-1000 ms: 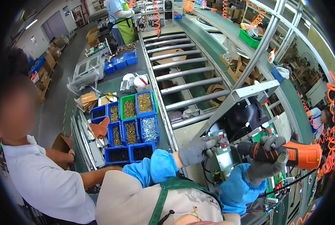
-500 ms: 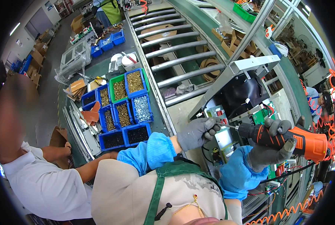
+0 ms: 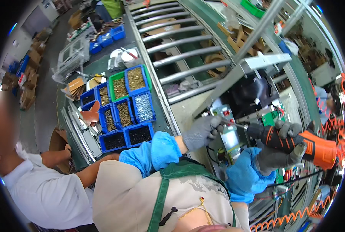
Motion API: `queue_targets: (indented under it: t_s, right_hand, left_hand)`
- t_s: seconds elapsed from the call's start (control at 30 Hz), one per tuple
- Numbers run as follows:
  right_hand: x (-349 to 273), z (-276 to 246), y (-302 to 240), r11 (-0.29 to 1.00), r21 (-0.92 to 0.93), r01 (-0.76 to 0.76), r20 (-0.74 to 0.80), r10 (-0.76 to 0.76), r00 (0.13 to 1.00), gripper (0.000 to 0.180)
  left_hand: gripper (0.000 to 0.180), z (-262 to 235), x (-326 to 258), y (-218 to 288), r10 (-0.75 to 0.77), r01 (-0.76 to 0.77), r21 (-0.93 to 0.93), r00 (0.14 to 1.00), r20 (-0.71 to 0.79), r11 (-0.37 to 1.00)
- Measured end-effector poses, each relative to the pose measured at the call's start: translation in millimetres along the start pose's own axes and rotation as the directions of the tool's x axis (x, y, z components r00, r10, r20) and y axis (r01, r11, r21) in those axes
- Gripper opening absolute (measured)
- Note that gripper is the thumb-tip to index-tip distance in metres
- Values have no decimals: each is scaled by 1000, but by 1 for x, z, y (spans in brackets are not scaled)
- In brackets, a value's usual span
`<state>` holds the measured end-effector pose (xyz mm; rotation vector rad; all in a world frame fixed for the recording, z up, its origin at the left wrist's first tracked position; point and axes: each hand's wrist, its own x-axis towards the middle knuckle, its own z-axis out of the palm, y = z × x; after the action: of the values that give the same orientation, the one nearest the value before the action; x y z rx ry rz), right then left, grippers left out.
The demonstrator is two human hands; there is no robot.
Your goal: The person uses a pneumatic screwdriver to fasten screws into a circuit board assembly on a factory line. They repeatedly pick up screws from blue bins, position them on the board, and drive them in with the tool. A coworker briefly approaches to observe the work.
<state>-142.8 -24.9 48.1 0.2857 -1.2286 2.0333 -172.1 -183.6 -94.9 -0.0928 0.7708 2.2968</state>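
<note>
Workbench unchanged; right hand keeps its grip on orange driver, left hand steadying its bit.

- The orange power screwdriver now lies lower and flatter, its bit just beside the left hand fingertips.
- The right hand grips nearer the tool's nose.

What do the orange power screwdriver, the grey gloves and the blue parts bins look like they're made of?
Orange power screwdriver: moulded plastic body, smooth and slightly glossy, with black grip bands that look rubbery; its thin bit looks like bare metal.
Grey gloves, left hand and right hand: knitted fabric, matte, probably coated.
Blue parts bins: rigid plastic, even colour, thin walls.
</note>
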Motion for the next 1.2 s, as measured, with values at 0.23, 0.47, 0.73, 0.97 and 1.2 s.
queue_targets:
  t_s: [0.23,0.47,0.73,0.97,1.2]
  right_hand:
    - [8,9,-2,988,106,109,97,-119,988,70]
    - [6,10,-8,997,-2,79,35,-78,996,67]
    - [11,1,-2,993,88,85,44,-89,995,38]
    - [10,7,0,998,56,20,9,-21,1000,36]
    - [14,4,16,999,-25,30,-1,-30,1000,39]
  left_hand:
    - [46,2,-10,12,74,-90,150,991,111,985]
    - [46,1,-3,8,61,-86,227,992,112,970]
    - [47,4,-8,24,140,-158,543,987,75,825]
    - [50,-10,3,26,226,-307,660,952,208,686]
    - [50,-4,0,40,130,-118,619,991,26,777]
